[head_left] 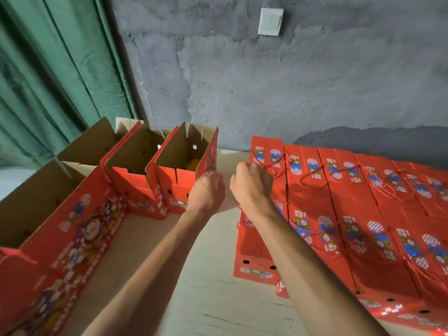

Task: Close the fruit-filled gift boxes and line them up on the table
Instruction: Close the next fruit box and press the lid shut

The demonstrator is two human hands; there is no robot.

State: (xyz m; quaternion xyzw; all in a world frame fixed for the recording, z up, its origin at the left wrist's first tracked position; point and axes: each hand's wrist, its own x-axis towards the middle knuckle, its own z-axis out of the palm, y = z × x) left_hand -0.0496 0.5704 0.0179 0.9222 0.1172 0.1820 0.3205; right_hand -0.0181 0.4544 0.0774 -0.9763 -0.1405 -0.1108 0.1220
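Three open red gift boxes stand in a row at the back left; the nearest open box [184,166] shows yellow fruit [193,163] inside, its flaps upright. My left hand [208,190] reaches to that box's right flap, fingers curled at its lower edge. My right hand [252,183] is curled into a fist next to the red rope handle [269,169] of the closed box [266,154] at the back left of the closed rows; whether it grips the rope is hidden.
Several closed red boxes [351,214] with rope handles lie in rows across the right of the pale table [213,287]. A larger open red box [60,226] lies at the left front. A grey wall and a green curtain [48,81] stand behind.
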